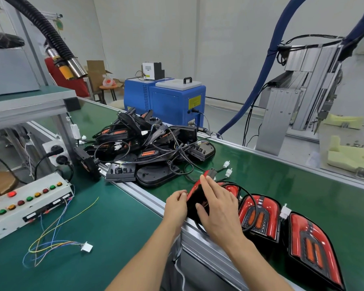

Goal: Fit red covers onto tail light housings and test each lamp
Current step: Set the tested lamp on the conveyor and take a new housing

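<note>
We see a glossy red-edged, black-backed tail light [194,201] tilted on edge; left hand [176,205] pinches it, right hand [218,208] presses flat (fingers straight).

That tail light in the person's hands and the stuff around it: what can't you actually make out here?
All in the head view:
- The held tail light: its face is turned away and covered by the right hand and left hand, so cover fit is unclear.
- Nearest finished lamp: cut off by the bottom edge.
- Pile of housings: overlapping, tangled in cables; uncountable.
- Button box: labels too small.
</note>
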Motion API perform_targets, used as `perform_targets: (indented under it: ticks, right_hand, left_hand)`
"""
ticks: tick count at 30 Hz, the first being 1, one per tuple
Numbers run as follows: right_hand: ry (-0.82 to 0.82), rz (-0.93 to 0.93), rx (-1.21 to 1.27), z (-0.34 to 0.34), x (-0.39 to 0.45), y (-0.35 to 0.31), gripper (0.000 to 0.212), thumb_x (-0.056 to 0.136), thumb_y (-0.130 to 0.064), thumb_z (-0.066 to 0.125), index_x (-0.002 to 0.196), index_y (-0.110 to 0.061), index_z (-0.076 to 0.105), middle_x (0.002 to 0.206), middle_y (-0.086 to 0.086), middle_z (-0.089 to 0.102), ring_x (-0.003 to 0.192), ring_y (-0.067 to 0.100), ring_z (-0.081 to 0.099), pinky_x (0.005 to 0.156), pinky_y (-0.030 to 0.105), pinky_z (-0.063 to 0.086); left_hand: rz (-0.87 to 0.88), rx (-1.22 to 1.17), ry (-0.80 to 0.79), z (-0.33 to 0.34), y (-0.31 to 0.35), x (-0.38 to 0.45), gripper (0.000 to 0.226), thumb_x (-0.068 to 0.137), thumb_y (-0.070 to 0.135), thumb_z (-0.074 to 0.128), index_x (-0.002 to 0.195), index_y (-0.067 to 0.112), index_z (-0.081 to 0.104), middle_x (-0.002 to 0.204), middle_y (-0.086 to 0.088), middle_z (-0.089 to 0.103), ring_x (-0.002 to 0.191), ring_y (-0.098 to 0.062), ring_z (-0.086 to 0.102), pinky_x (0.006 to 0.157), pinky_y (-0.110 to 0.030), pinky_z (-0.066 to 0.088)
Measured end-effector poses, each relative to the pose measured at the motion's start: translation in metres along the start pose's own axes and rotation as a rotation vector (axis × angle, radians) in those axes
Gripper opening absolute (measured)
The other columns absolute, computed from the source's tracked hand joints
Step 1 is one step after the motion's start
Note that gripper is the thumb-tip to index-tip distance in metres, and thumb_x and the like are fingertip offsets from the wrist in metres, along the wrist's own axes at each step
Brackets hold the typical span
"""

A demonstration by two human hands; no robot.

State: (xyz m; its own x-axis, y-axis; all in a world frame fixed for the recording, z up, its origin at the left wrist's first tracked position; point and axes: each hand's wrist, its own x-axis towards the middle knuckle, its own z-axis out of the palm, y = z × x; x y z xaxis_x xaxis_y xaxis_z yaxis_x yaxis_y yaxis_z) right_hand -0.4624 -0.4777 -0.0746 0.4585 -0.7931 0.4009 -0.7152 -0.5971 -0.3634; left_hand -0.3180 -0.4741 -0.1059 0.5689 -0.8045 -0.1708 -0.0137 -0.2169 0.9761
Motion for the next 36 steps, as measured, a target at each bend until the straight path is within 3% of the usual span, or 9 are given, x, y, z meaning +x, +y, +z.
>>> perform_targets:
  ticks: [4, 8, 12, 16, 18, 21, 23, 28, 36]
  right_hand:
    - [-0.024, 0.015, 0.017, -0.001, -0.001, -0.002, 0.079, 0.099, -0.042, 0.055, 0.163, -0.032, 0.009, 0.169, -0.007, 0.014, 0.155, 0.017, 0.016, 0.125, 0.045, 0.018]
    - [0.013, 0.034, 0.055, -0.004, -0.002, -0.006, 0.083, 0.099, -0.039, 0.057, 0.163, -0.031, 0.006, 0.171, -0.008, 0.004, 0.158, 0.019, 0.004, 0.126, 0.049, 0.011]
    - [0.186, 0.028, 0.142, -0.008, -0.014, -0.019, 0.076, 0.097, -0.030, 0.064, 0.161, -0.019, 0.024, 0.168, 0.000, 0.022, 0.156, 0.020, 0.014, 0.125, 0.049, 0.022]
    - [0.318, -0.067, 0.287, 0.003, -0.038, -0.046, 0.060, 0.095, -0.020, 0.066, 0.151, -0.012, 0.045, 0.159, 0.003, 0.040, 0.152, 0.020, 0.029, 0.121, 0.042, 0.031]
    - [0.322, -0.186, 0.397, 0.011, -0.052, -0.067, 0.050, 0.095, -0.020, 0.062, 0.144, -0.010, 0.053, 0.149, 0.004, 0.050, 0.143, 0.019, 0.042, 0.116, 0.034, 0.037]
    - [0.124, -0.234, 0.545, 0.025, -0.071, -0.102, 0.048, 0.096, -0.029, 0.055, 0.142, -0.019, 0.055, 0.132, -0.009, 0.056, 0.113, 0.002, 0.059, 0.091, 0.017, 0.049]
    - [-0.065, -0.195, 0.606, 0.040, -0.085, -0.123, 0.047, 0.097, -0.030, 0.057, 0.144, -0.031, 0.052, 0.118, -0.018, 0.057, 0.096, -0.003, 0.059, 0.078, 0.012, 0.047]
    - [-0.279, -0.203, 0.686, 0.072, -0.118, -0.186, 0.034, 0.091, -0.015, 0.073, 0.124, -0.022, 0.071, 0.095, -0.020, 0.065, 0.086, -0.004, 0.057, 0.080, -0.004, 0.034]
    - [-0.587, -0.364, 0.742, 0.108, -0.154, -0.278, 0.016, 0.087, -0.016, 0.078, 0.100, -0.025, 0.078, 0.071, -0.012, 0.069, 0.071, -0.001, 0.062, 0.068, 0.005, 0.044]
  left_hand:
    - [0.015, 0.018, 0.008, -0.008, -0.001, -0.005, 0.031, 0.107, 0.014, 0.044, 0.132, 0.012, 0.064, 0.125, -0.001, 0.065, 0.112, -0.014, 0.059, 0.091, -0.024, 0.042]
    - [0.030, 0.034, -0.008, -0.014, -0.003, -0.012, 0.033, 0.108, 0.014, 0.043, 0.136, 0.014, 0.061, 0.124, 0.006, 0.062, 0.104, -0.003, 0.058, 0.083, -0.015, 0.042]
    - [0.043, 0.028, -0.014, -0.024, -0.004, -0.022, 0.034, 0.108, 0.016, 0.043, 0.137, 0.017, 0.061, 0.130, 0.008, 0.061, 0.118, -0.007, 0.054, 0.097, -0.021, 0.039]
    - [0.056, -0.009, 0.008, -0.043, -0.004, -0.035, 0.029, 0.106, 0.014, 0.047, 0.126, 0.021, 0.068, 0.120, 0.013, 0.065, 0.108, 0.002, 0.058, 0.086, -0.014, 0.043]
    - [0.062, -0.045, 0.043, -0.060, -0.005, -0.046, 0.024, 0.104, 0.013, 0.052, 0.114, 0.019, 0.072, 0.117, 0.007, 0.071, 0.109, -0.004, 0.063, 0.092, -0.023, 0.051]
    - [0.055, -0.102, 0.126, -0.097, -0.011, -0.070, 0.023, 0.102, 0.008, 0.054, 0.105, 0.015, 0.075, 0.108, -0.003, 0.076, 0.108, -0.021, 0.071, 0.099, -0.040, 0.056]
    - [0.052, -0.180, 0.230, -0.131, -0.017, -0.097, 0.025, 0.104, 0.004, 0.051, 0.103, 0.012, 0.074, 0.099, -0.005, 0.079, 0.099, -0.024, 0.074, 0.089, -0.035, 0.060]
    - [0.052, -0.060, 0.468, -0.229, -0.043, -0.192, 0.027, 0.104, 0.007, 0.051, 0.099, 0.018, 0.075, 0.086, 0.003, 0.079, 0.081, -0.015, 0.075, 0.079, -0.028, 0.060]
    - [0.010, -0.016, 0.747, -0.332, -0.067, -0.307, 0.029, 0.109, 0.019, 0.048, 0.096, 0.019, 0.074, 0.083, 0.002, 0.079, 0.078, -0.011, 0.073, 0.080, -0.027, 0.059]
